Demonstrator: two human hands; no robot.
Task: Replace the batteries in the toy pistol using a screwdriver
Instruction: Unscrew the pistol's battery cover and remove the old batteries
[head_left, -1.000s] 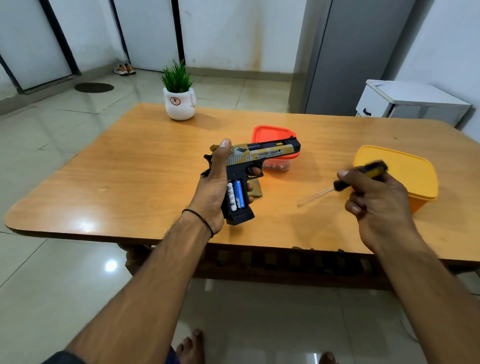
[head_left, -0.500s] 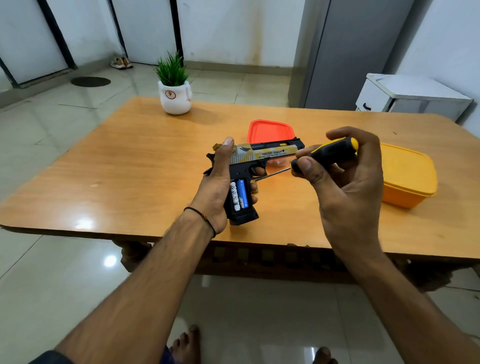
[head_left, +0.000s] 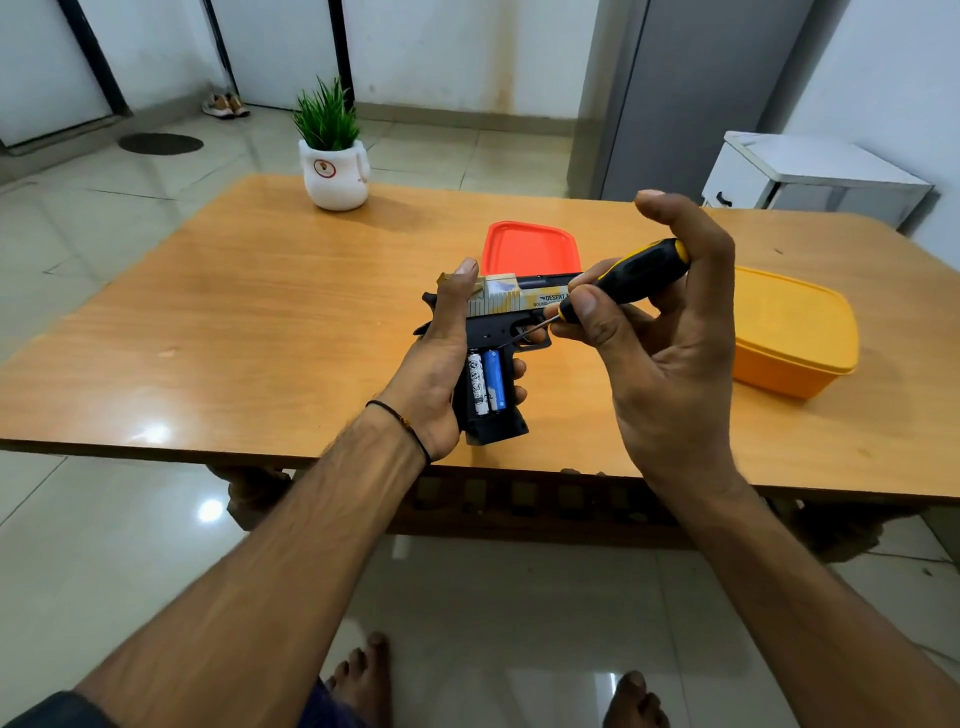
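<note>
Head view: left hand (head_left: 434, 374) grips tan-and-black plastic toy pistol (head_left: 498, 332); right hand (head_left: 654, 353) pinches black-yellow screwdriver (head_left: 631, 278). Risk: tip slips, exposed batteries (head_left: 485, 382) spill.

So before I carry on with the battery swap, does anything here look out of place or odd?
The toy pistol in the left hand has its grip open, cover missing from view, exposing two mismatched batteries, one white, one blue. The right hand holds the screwdriver. Nothing looks spilled or damaged.
</note>
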